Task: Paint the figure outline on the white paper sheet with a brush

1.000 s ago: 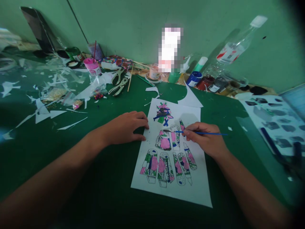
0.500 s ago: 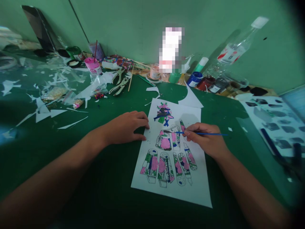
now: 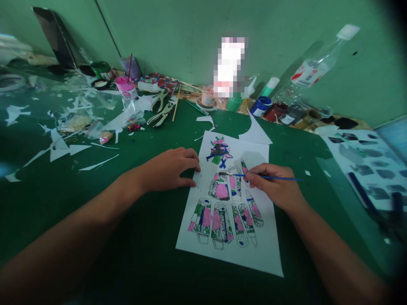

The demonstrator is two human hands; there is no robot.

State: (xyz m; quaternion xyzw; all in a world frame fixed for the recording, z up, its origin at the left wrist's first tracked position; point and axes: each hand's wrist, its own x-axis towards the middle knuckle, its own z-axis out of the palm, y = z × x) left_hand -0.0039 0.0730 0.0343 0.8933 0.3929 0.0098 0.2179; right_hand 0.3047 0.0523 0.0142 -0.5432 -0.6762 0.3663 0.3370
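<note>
A white sheet [image 3: 267,250] with printed figure parts painted pink, green and blue lies on the green table [image 3: 143,237]. My left hand [image 3: 168,169] rests palm down on the sheet's left edge, fingertips pressing the paper. My right hand [image 3: 275,186] pinches a thin blue paintbrush [image 3: 280,178], its tip touching the painted shapes near the sheet's middle.
Paint jars stand along the back wall: a blue one [image 3: 260,106], dark red [image 3: 277,111], and a pink cup [image 3: 125,87]. Pliers [image 3: 162,116] and paper scraps [image 3: 63,148] lie at left. A clear bottle [image 3: 318,65] leans at right, above a palette sheet [image 3: 362,161].
Both hands stay in place; the brush tip shifts only slightly on the painted shapes. The view has drifted a little.
</note>
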